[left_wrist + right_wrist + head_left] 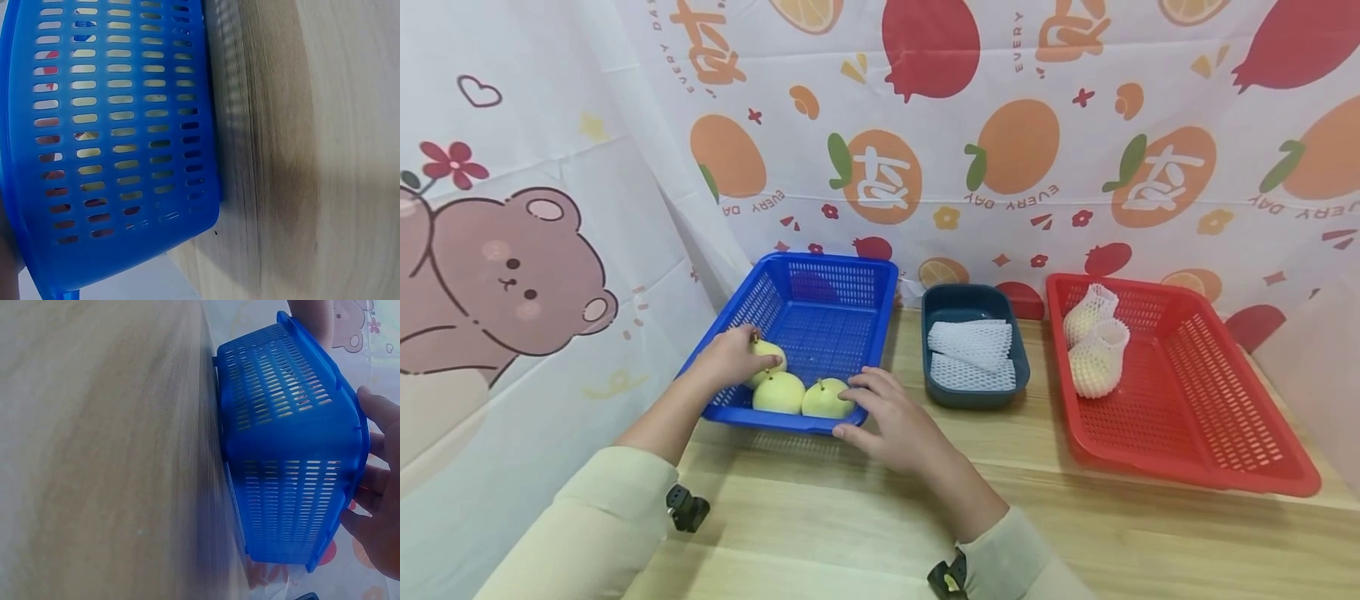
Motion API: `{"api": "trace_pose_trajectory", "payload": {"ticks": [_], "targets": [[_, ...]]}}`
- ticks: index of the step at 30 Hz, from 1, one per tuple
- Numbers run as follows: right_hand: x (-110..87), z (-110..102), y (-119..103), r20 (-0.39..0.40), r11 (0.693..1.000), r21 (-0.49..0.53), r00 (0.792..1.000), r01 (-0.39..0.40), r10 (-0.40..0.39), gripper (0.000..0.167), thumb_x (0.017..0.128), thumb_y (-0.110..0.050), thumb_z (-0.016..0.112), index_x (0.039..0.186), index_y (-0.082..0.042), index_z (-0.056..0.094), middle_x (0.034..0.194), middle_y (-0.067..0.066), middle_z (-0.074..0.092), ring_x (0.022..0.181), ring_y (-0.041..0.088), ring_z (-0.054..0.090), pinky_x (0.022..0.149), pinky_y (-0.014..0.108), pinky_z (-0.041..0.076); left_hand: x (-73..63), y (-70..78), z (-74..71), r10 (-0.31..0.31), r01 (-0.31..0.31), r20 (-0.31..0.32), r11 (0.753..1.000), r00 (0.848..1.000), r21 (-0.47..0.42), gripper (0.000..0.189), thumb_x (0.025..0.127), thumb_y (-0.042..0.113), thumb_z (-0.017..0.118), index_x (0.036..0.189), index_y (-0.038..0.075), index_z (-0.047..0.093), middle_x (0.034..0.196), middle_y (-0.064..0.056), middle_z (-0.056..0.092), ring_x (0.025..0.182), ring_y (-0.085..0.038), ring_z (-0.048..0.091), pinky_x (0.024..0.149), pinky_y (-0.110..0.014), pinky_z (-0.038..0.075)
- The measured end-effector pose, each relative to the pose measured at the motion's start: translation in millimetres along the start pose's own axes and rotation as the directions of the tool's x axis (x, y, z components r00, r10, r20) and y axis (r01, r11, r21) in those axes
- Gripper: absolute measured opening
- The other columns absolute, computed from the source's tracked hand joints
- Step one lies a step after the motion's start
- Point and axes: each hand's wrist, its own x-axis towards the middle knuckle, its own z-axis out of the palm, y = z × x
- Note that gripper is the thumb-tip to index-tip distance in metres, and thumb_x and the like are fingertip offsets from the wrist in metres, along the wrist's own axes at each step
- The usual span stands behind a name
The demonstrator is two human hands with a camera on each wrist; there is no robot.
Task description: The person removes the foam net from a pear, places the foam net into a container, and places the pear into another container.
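Three round, pale yellow-green pears with stems lie at the near end of a blue plastic basket point(842, 423). My left hand point(730, 358) reaches over the basket's left side and holds the rear left pear point(770, 354), thumb across it; its other fingers are partly hidden. Beside that is the middle pear point(778, 393). My right hand point(891, 421) is at the near right corner, fingers extended over the rim to the right pear point(826, 400), thumb outside. In the right wrist view the right hand point(381, 481) spreads along the rim. The left wrist view shows mainly the slotted basket wall point(119, 125).
A dark teal box point(973, 398) in the middle holds white foam net sleeves point(972, 346). At right, a red basket point(1180, 392) contains two pears in foam nets point(1097, 360). A printed cloth point(947, 225) hangs behind the wooden table point(820, 508).
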Motion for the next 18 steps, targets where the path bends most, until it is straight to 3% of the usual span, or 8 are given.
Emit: {"api": "trace_pose_trajectory", "payload": {"ticks": [6,10,14,18], "targets": [[-2.5,-4,0,0.001,1.000,-0.008,1.000,-0.006,0.006,0.054,0.095,-0.059,0.052,0.133,-0.023,0.060,0.150,-0.003,0.046,0.148,0.019,0.026,0.114,0.049,0.035,-1.4,5.3,-2.7,-0.021,0.021,-0.013,0.999,1.000,-0.026,0.085,0.091,0.046,0.064,0.145,-0.011,0.032,0.139,-0.037,0.045,0.128,-0.053,0.043,0.102,-0.066,0.039],[-9.8,-14,1,-0.016,0.999,-0.006,0.999,-0.032,0.032,0.054,0.094,-0.058,0.053,0.136,-0.024,0.058,0.152,-0.004,0.043,0.149,0.019,0.025,0.113,0.051,0.037,-10.4,10.4,-9.9,-0.039,0.038,-0.049,0.999,0.998,-0.031,0.095,0.093,0.056,0.058,0.151,-0.009,0.021,0.148,-0.037,0.033,0.134,-0.056,0.033,0.104,-0.069,0.034],[-25.1,-32,5,-0.090,1.000,0.000,0.996,-0.027,0.027,0.051,0.093,-0.050,0.062,0.136,-0.022,0.059,0.150,-0.005,0.046,0.146,0.018,0.031,0.113,0.047,0.037,-26.8,24.1,-18.4,-0.026,0.024,-0.139,1.000,0.990,-0.014,0.092,0.095,0.057,0.054,0.151,-0.008,0.022,0.150,-0.035,0.031,0.135,-0.056,0.032,0.103,-0.071,0.033],[-44.1,-59,19,-0.194,0.999,-0.053,0.981,0.013,-0.023,0.050,0.090,-0.042,0.070,0.134,-0.020,0.060,0.145,-0.003,0.051,0.140,0.018,0.040,0.111,0.044,0.041,-46.4,54.1,-21.4,0.063,-0.059,-0.259,0.998,0.964,0.023,0.077,0.097,0.050,0.056,0.148,-0.003,0.035,0.150,-0.030,0.037,0.135,-0.052,0.034,0.102,-0.072,0.034]]}}
